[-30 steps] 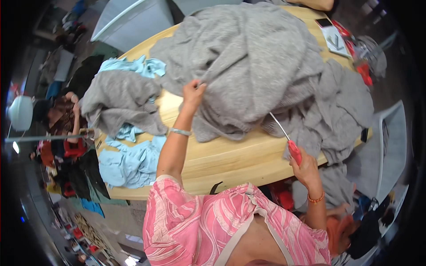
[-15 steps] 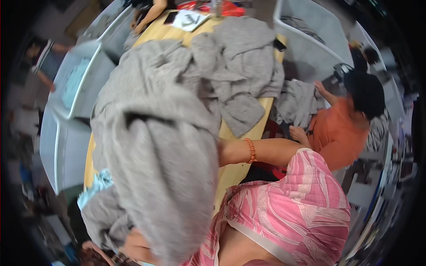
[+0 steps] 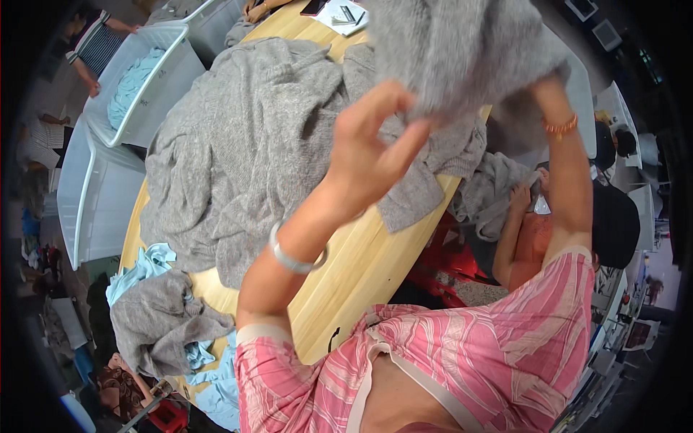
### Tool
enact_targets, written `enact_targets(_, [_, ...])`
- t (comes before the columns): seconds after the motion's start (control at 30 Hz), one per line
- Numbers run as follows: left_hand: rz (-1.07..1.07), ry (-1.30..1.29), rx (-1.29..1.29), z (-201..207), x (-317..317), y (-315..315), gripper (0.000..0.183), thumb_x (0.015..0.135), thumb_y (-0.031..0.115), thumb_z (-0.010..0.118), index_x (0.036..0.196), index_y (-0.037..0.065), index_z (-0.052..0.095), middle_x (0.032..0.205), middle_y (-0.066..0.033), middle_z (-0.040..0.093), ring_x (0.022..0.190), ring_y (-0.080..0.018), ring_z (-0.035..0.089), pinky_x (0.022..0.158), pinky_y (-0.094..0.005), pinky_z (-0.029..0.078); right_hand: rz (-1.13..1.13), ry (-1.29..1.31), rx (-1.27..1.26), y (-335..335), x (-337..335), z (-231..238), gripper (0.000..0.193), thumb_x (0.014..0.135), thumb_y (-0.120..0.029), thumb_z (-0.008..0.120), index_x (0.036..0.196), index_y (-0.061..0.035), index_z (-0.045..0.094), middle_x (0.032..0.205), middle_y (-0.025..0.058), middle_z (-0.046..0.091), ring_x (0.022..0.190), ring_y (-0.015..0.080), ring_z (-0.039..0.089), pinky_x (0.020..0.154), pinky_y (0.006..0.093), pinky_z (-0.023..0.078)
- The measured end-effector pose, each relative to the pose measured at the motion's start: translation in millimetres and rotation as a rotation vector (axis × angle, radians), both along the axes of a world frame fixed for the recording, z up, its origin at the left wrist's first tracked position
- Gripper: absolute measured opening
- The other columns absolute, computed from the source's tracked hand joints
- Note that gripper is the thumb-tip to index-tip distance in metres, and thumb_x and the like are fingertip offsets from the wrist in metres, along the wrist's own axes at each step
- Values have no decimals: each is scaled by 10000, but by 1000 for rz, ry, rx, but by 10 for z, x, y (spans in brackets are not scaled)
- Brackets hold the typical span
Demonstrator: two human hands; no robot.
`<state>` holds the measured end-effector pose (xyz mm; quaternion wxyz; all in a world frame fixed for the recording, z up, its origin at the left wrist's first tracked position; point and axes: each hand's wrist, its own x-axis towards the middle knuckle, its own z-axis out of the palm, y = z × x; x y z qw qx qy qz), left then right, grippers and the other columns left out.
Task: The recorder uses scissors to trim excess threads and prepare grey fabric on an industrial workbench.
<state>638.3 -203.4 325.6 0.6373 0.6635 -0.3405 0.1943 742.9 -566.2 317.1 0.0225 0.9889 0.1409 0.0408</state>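
A grey knit garment (image 3: 462,58) hangs raised at the top right, blurred by motion. My right hand (image 3: 550,90) grips its right side; the cloth covers most of the fingers. My left hand (image 3: 372,141) is just below the garment's left lower edge, thumb and forefinger curved apart with a gap between them and nothing visible in it. Under and beyond my left arm, a large heap of grey knit garments (image 3: 253,144) spreads over the wooden table (image 3: 361,260). One grey piece (image 3: 411,202) lies flatter at the table's right edge.
Light blue cloth (image 3: 148,267) and a grey garment (image 3: 159,317) lie at the table's near left. Pale plastic bins (image 3: 155,90) stand along the left. A person in orange (image 3: 538,234) handles grey cloth (image 3: 498,187) at the right. Papers (image 3: 339,16) lie at the far end.
The grey garment has gone from in front of me up to the far right. My right arm has reached out with it; my left hand has come up from the lower left.
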Motion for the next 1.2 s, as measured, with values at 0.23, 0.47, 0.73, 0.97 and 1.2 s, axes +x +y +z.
enact_targets(0.23, [250,116,352,-953,842,-459,247,739,170,716,907,17,619,931,-117,624,974,-304,565,806,-386,445,-7,-348,-61,-140,607,-1100,477,852,-191,517,1297,-32,456,1352,168,450,1227,316,440,1005,392,381])
enact_targets(0.47, [476,249,1173,-2115,863,541,819,678,153,739,1372,23,322,1381,-252,311,1256,-539,249,1050,-526,289,-559,242,322,619,-910,-1631,271,861,-207,526,1084,-53,505,856,247,632,811,430,610,714,518,477])
enact_targets(0.73, [665,303,1196,-2059,968,709,419,748,-40,485,1162,22,476,1119,-214,487,961,-444,501,810,-492,436,-173,398,774,1342,-1028,-1276,475,836,-156,591,1278,-93,426,917,228,631,868,443,590,740,460,478])
enact_targets(0.97, [878,318,1240,-1674,765,925,338,752,-23,508,1080,56,506,1002,-160,510,894,-372,545,729,-470,473,-311,815,1128,2054,408,-2245,584,817,-196,648,1281,17,365,728,82,651,599,148,621,516,284,498])
enact_targets(1.2, [866,432,1235,-1603,401,1447,602,696,113,676,1260,75,467,1198,-154,503,1111,-367,464,923,-454,391,6,940,1310,2227,-10,-1871,259,825,-188,631,1010,-8,599,707,42,655,600,110,614,535,263,511])
